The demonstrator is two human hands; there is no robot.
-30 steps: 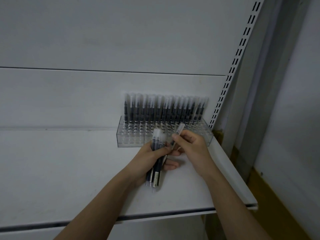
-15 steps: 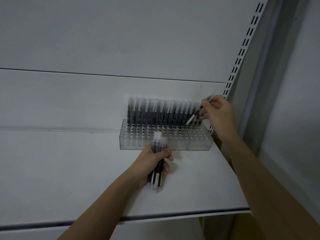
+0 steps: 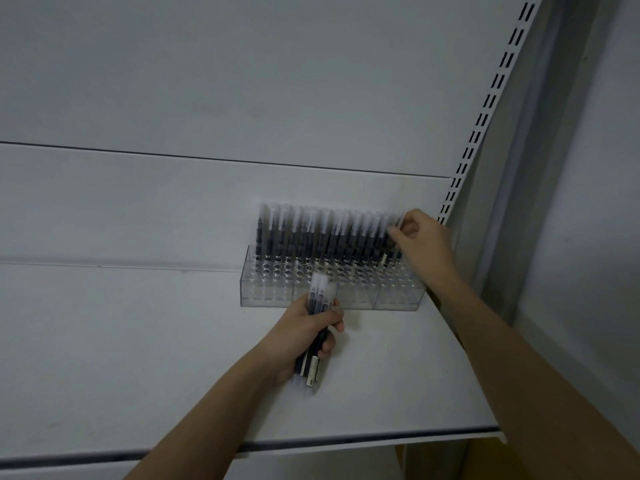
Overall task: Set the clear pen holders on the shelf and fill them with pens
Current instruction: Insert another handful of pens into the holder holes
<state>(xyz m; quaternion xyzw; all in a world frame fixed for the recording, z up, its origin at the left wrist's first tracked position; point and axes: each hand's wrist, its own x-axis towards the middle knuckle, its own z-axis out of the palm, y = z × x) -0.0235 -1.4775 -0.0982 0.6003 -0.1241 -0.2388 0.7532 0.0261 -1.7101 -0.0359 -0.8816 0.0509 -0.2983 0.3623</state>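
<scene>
At the back of the white shelf, right hand pinches one dark clear-capped pen into the clear perforated plastic pen holder, left hand gripping a spare pen bundle close for refills.

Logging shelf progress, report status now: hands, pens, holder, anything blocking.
Left hand grips spare pens. Right hand pinches one pen at holder's right end. Back rows filled, front holes open. Nothing blocking.
</scene>
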